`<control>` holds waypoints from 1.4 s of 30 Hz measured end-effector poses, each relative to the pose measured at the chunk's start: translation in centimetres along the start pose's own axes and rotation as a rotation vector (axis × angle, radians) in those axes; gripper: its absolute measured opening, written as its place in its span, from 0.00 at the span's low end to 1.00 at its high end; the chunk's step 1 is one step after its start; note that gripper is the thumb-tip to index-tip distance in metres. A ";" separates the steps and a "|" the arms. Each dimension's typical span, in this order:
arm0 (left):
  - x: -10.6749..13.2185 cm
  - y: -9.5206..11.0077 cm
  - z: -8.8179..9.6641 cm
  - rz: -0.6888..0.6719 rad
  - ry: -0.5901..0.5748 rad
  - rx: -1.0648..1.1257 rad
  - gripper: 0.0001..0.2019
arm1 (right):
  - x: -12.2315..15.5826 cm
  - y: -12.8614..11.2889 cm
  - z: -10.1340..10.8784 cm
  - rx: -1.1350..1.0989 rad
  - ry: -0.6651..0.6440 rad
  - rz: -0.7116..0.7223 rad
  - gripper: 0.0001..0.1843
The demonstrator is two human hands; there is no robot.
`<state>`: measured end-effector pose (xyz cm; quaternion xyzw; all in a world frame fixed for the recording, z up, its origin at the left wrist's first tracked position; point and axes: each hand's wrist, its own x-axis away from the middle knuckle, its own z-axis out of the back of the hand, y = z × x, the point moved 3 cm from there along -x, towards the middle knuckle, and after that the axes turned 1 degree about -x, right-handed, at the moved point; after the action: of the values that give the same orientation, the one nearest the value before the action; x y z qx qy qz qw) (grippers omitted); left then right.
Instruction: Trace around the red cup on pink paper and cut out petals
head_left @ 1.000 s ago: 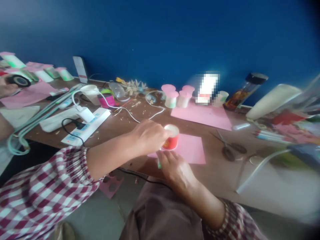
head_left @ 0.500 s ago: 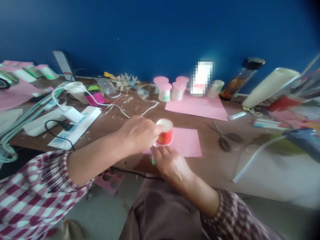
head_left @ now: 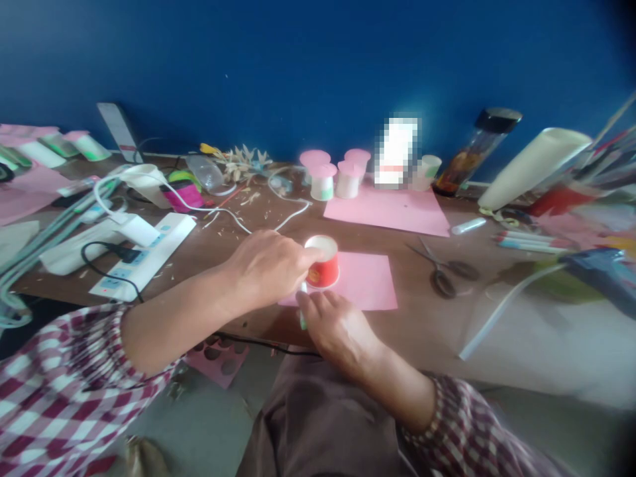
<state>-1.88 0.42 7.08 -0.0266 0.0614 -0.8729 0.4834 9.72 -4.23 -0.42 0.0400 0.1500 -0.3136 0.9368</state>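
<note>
A red paper cup (head_left: 324, 268) with a white inside stands upright on a small sheet of pink paper (head_left: 375, 285). My left hand (head_left: 271, 262) grips the cup from the left, its thumb over the rim and its other fingers partly hidden behind the wall. Close to the cup's base, my right hand (head_left: 338, 321) is closed around a slim white pen (head_left: 303, 318) with a green end. The pen's tip is hidden at the foot of the cup, between the two hands.
Scissors (head_left: 442, 268) lie to the right, near a glue gun (head_left: 596, 275). A power strip (head_left: 144, 258) with cords lies left. At the back are a larger pink sheet (head_left: 387, 212), cups with pink discs (head_left: 322, 179), a lit phone (head_left: 397, 152) and a dark-capped bottle (head_left: 477, 152).
The whole view has shifted slightly, so everything appears a little further left. Both hands keep their hold on the cup and the pen, with little visible movement.
</note>
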 end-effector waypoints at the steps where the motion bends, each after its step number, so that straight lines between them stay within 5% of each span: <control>1: 0.0 0.0 0.0 0.000 -0.003 -0.004 0.16 | 0.1 0.0 0.0 -0.004 0.000 -0.001 0.12; 42: 0.2 0.3 -0.3 0.026 0.061 -0.153 0.19 | 4.8 4.2 2.6 -0.325 0.093 -0.062 0.12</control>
<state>-1.75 0.11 6.73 -0.0360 0.1430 -0.8597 0.4890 16.54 -4.12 0.50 -0.1021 0.2428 -0.3118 0.9129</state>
